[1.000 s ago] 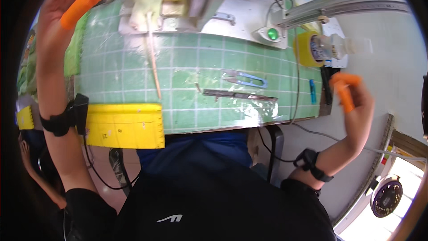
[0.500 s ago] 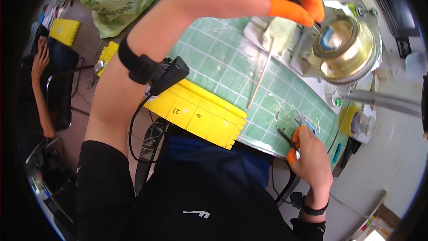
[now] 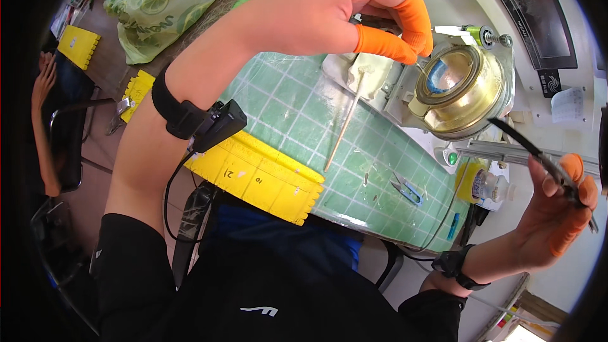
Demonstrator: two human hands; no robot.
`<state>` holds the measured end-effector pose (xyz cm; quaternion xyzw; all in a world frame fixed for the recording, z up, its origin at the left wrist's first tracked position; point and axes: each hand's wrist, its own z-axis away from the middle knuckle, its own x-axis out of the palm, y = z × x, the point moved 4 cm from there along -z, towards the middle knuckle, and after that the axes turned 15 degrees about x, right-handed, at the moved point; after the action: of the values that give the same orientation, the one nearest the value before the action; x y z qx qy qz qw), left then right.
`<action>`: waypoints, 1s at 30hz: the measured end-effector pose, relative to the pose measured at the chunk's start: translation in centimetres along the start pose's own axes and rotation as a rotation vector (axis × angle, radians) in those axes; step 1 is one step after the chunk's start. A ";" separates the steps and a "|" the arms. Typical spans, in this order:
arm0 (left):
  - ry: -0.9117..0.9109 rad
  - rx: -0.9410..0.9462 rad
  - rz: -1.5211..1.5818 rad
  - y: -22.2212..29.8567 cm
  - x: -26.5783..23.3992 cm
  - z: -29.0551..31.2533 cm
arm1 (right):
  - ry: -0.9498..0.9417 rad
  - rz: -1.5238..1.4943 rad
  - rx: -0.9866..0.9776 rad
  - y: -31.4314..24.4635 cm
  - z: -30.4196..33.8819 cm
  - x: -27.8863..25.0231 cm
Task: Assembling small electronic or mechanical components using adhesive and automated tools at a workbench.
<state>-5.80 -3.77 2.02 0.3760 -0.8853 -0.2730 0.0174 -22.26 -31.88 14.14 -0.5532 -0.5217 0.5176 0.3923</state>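
My left hand (image 3: 386,31), with orange finger cots on thumb and forefinger, is closed in a pinch beside a round brass-coloured pot (image 3: 459,104). From the fingertips a thin strand (image 3: 422,69) reaches to the pot's rim; its kind is too fine to tell. Blue and copper tones show inside the pot's opening. My right hand (image 3: 554,215), also in orange cots, is raised at the far right. Its fingers are closed around slim dark tweezers (image 3: 538,155). Small blue-handled thread snips (image 3: 407,190) lie on the green gridded mat (image 3: 285,98).
A wooden stick (image 3: 345,125) leans on a pale block (image 3: 370,69). A yellow notched strip (image 3: 253,177) lines the table's front edge. Right of the mat are a metal rail (image 3: 494,150) and a clear bottle (image 3: 491,187). Another person's arm (image 3: 41,114) is at far left.
My right hand has lifted from the mat up to the right, carrying the tweezers; the snips are now uncovered. My left hand stays pinched at the pot while the view has shifted.
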 end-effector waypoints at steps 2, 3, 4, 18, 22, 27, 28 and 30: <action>0.000 -0.019 -0.004 -0.1 0.1 0.0 | 0.054 0.058 -0.096 0.0 -0.7 -0.3; 0.003 -0.017 -0.003 -0.1 0.1 0.0 | 0.053 0.061 -0.095 0.1 -1.1 -0.5; -0.001 0.005 -0.012 -0.1 0.1 -0.1 | 0.044 0.155 -0.141 0.0 -1.5 -0.5; -0.016 0.014 -0.068 0.1 -0.1 -0.3 | 0.236 0.425 -0.379 0.0 -3.3 2.5; -0.037 -0.001 -0.098 0.4 -0.1 -0.3 | 0.183 0.687 -0.442 0.5 -4.8 6.8; -0.045 0.031 -0.122 0.5 -0.2 -0.2 | 0.010 0.679 -0.467 2.7 -5.7 8.0; -0.063 0.000 -0.158 0.8 -0.3 -0.2 | 0.039 0.650 -0.478 3.0 -5.9 8.2; -0.087 -0.021 -0.181 0.6 -0.2 -0.5 | 0.062 0.712 -0.457 1.9 -5.9 7.6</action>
<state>-5.91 -3.54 2.75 0.4420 -0.8448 -0.2987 -0.0421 -16.70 -24.10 11.94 -0.7868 -0.3875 0.4751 0.0719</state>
